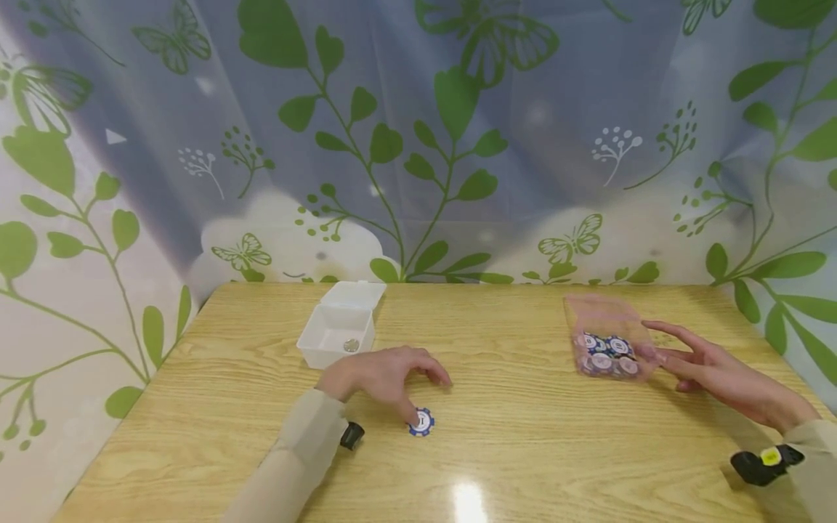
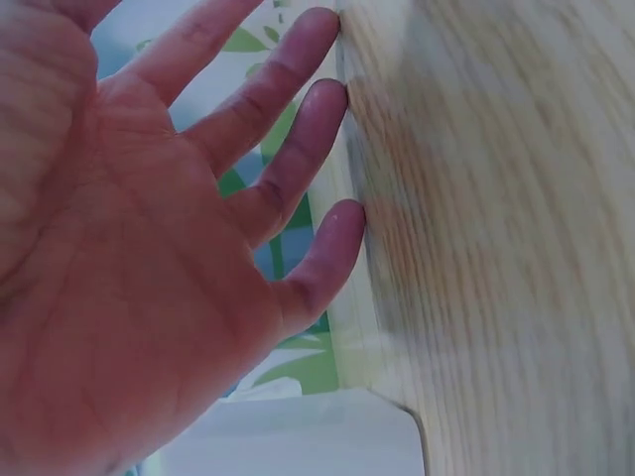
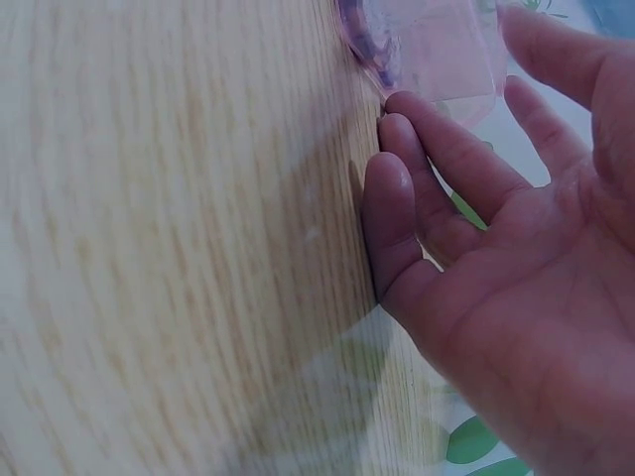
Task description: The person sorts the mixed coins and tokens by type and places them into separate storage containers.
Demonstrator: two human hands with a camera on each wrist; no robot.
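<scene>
A blue-and-white poker chip [image 1: 422, 422] lies flat on the wooden table. Over it reaches my left hand [image 1: 382, 374], its thumb tip at the chip's edge and its other fingers spread apart. In the left wrist view the palm [image 2: 149, 258] faces the camera with those fingers extended. At the right, a translucent pink box [image 1: 604, 345] contains several poker chips, its lid raised at the back. The extended fingers of my right hand [image 1: 726, 378] meet the box's right side. Part of that pink box [image 3: 437, 55] shows beyond the fingertips in the right wrist view.
A white plastic box [image 1: 320, 356] with its lid open stands at the left behind my left hand, a silver coin [image 1: 352, 345] inside. The wooden table [image 1: 510, 450] ends at the back against a curtain [image 1: 405, 145] printed with leaves and butterflies.
</scene>
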